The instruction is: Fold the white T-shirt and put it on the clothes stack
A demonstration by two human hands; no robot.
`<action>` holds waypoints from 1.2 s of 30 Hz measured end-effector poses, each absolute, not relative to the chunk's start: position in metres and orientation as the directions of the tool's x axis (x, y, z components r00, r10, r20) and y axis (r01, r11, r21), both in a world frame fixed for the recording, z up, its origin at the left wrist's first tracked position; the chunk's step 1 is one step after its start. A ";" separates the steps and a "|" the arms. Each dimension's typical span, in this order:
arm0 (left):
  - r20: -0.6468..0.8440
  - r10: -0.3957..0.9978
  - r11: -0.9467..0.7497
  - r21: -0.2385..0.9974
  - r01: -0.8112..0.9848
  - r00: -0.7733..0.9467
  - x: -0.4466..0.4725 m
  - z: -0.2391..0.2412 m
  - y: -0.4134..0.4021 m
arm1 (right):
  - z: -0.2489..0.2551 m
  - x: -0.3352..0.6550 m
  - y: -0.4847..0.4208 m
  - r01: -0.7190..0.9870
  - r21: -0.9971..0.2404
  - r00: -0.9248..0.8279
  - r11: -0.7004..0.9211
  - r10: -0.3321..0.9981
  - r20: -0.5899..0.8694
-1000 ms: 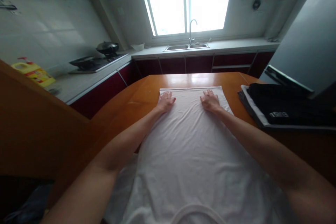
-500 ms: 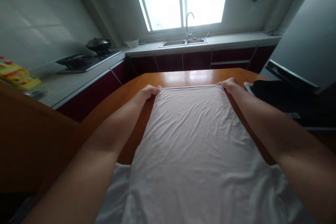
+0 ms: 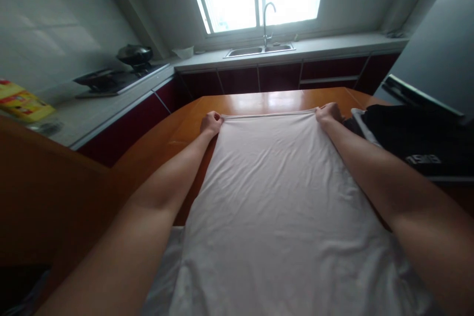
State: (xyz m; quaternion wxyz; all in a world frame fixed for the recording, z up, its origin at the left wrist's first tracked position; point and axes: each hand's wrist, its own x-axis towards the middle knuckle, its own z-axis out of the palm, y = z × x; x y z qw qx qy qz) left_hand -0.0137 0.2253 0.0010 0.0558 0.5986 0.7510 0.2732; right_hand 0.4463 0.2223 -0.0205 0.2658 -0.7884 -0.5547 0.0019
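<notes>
A white garment (image 3: pixel 274 192) lies spread flat along the orange wooden table (image 3: pixel 177 133), its far hem pulled straight. My left hand (image 3: pixel 211 122) is closed on the far left corner of the hem. My right hand (image 3: pixel 328 112) is closed on the far right corner. Both arms stretch out over the cloth's sides. The near end of the garment runs out of the bottom of the view.
A folded black garment (image 3: pixel 411 143) with white lettering lies on the table to the right, close to my right arm. Beyond the table are a counter with a sink (image 3: pixel 259 50), a stove with a pan (image 3: pixel 135 54), and a yellow bottle (image 3: pixel 20 101) at left.
My hands went from lying flat on the cloth to gripping its far corners. The hem now looks tauter and the view has tilted down a little.
</notes>
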 end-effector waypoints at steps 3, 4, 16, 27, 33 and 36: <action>0.204 0.941 0.169 0.406 0.898 -0.270 -0.008 0.006 0.226 | -0.017 0.441 0.213 0.773 -0.502 0.526 -0.388 0.834 0.165; 0.207 0.938 0.182 0.387 0.904 -0.277 -0.003 0.010 0.224 | -0.015 0.439 0.209 0.770 -0.511 0.531 -0.382 0.828 0.180; 0.052 0.932 -0.363 0.129 0.923 0.359 0.043 0.018 0.126 | 0.004 0.415 0.152 0.961 -0.278 0.083 -0.002 0.957 0.280; -0.018 0.808 -0.580 0.147 0.801 0.589 0.031 0.025 -0.060 | 0.004 0.344 -0.017 0.859 -0.241 -0.391 0.452 0.883 0.260; 0.034 0.914 -0.404 0.149 0.903 0.404 -0.004 0.011 -0.116 | 0.006 0.386 -0.083 0.859 -0.290 -0.311 0.422 0.880 0.359; 0.048 0.923 -0.385 0.149 0.911 0.382 0.000 0.013 -0.154 | 0.010 0.390 -0.134 0.829 -0.346 -0.312 0.439 0.877 0.366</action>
